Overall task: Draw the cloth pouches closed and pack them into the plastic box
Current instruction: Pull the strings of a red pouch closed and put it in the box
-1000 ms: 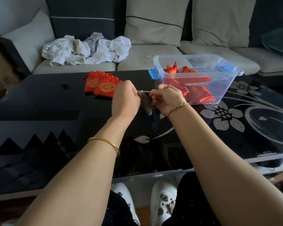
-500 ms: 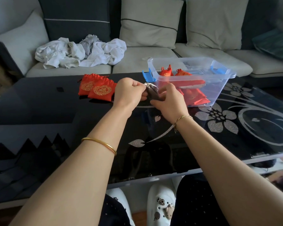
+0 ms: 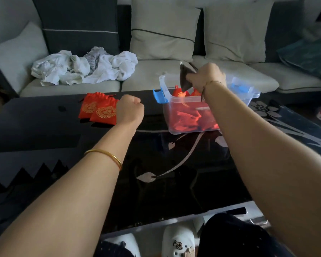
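My right hand (image 3: 205, 76) grips a dark grey cloth pouch (image 3: 184, 78) and holds it over the clear plastic box (image 3: 163, 84) with blue clasps. Several red pouches (image 3: 188, 116) lie inside the box. My left hand (image 3: 130, 111) is curled into a fist above the table and holds nothing. Just left of that fist, two red pouches with gold emblems (image 3: 97, 110) lie on the black glass table (image 3: 44, 127).
A sofa with pale cushions (image 3: 163, 32) runs behind the table, with a heap of white laundry (image 3: 82, 67) on its left seat. The table's near edge (image 3: 174, 223) is close to my knees and white shoes.
My hands have parted. The right hand has lifted the grey pouch up and to the right, over the box. The left hand let go and drew back left as a fist.
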Demonstrator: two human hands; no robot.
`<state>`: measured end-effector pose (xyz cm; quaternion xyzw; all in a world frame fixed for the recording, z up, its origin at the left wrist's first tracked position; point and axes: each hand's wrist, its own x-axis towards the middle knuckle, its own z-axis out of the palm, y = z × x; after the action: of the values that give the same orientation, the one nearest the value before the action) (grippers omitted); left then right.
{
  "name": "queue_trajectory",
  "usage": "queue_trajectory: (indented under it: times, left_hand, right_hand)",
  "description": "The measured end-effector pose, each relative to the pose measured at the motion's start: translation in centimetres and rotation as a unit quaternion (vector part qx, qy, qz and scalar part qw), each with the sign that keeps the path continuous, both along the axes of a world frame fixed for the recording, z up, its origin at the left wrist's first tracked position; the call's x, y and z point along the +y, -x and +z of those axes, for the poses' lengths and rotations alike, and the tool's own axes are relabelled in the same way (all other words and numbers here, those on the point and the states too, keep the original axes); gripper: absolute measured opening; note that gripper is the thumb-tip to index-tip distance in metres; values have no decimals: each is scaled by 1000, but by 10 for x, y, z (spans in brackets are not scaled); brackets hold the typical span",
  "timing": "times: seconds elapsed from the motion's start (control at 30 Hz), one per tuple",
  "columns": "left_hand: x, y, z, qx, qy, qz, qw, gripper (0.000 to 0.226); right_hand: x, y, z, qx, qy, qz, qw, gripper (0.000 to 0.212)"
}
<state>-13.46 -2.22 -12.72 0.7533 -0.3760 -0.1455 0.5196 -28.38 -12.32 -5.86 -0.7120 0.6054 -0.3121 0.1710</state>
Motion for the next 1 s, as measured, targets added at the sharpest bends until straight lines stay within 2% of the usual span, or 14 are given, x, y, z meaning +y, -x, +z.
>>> queue_trajectory:
  times: [0.1, 0.23, 0.37, 0.47, 0.63, 0.73, 0.8, 0.87, 0.93, 1.0]
  left_hand:
    - [-8, -28, -17, -120, -74, 18, 990, 32]
    - [-17, -66, -49, -253, -190, 11, 949, 45]
    - [-19, -84, -70, -277, -294, -56, 913, 58]
    - [-17, -84, -75, -310, -348, -76, 882, 55]
    - [-4, -74, -71, -386, -310, -52, 867, 34]
    - [12, -59, -62, -415, -324, -62, 848, 37]
    - [23, -46, -56, -401, -350, -111, 839, 39]
    - [32, -35, -52, -347, -334, -161, 862, 33]
    - [40, -29, -46, -300, -260, -171, 902, 25]
    - [42, -31, -41, -355, -216, -142, 899, 32]
  right_hand:
    - [-10, -7, -5, 67, -15, -18, 997, 38]
    - [2, -5, -20, 3, 86, -26, 996, 30]
    - [35, -18, -33, -81, 127, 35, 988, 30]
    - [57, -34, -49, -65, 91, 91, 990, 28]
    - [71, -52, -78, -27, 9, 152, 988, 27]
    - [70, -55, -91, -10, -32, 173, 984, 26]
    - [70, -54, -101, 16, -54, 178, 982, 25]
    - [70, -51, -110, 34, -80, 184, 979, 25]
    - [71, -48, -115, 36, -105, 182, 977, 25]
    - [72, -44, -117, 26, -119, 175, 977, 26]
